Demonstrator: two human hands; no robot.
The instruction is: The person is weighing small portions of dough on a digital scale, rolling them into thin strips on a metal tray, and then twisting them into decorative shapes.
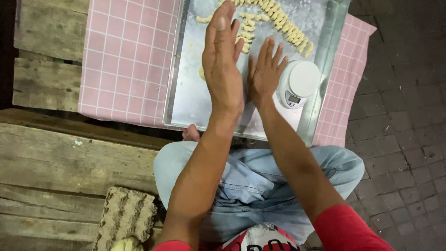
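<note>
My left hand (pixel 223 65) is raised above a floured metal tray (pixel 186 100), fingers straight and together, palm turned toward the right. My right hand (pixel 265 72) lies flat on the tray with fingers spread, just right of the left hand. I cannot tell whether dough lies between or under the hands. Several small curled dough pieces (pixel 278 21) lie in rows at the far end of the tray. One small dough lump (pixel 202 73) sits left of my left hand.
A small white digital kitchen scale (pixel 297 83) stands on the tray's right side, beside my right hand. A pink checked cloth (pixel 123 56) lies under the tray on wooden planks (pixel 65 158). A cardboard egg carton (pixel 125 216) sits bottom left. Dark paving lies right.
</note>
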